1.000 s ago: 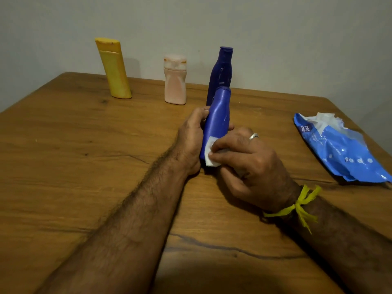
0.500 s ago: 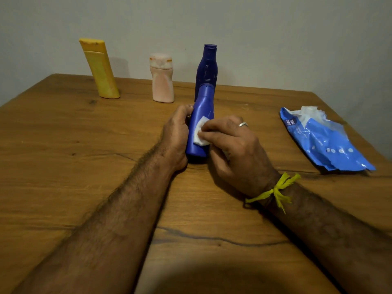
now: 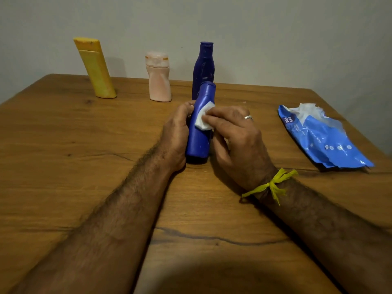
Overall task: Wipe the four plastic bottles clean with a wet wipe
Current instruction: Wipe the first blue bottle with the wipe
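Left hand (image 3: 177, 134): grips the blue bottle (image 3: 200, 124) upright on the counter (image 3: 63, 155).
Right hand (image 3: 231, 134): fingers press the wet wipe (image 3: 203, 116) onto the bottle's upper front.
Technique: rotate bottle, covering every side and cap.
Remaining: three bottles beyond the hands.

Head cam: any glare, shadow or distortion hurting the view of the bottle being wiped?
Head view: dim, warm light and no glare on the blue bottle; the wipe reads clearly white. A soft dark shadow covers the table at the bottom edge. Wide-angle bending tilts the yellow bottle. Both hands are fairly sharp.
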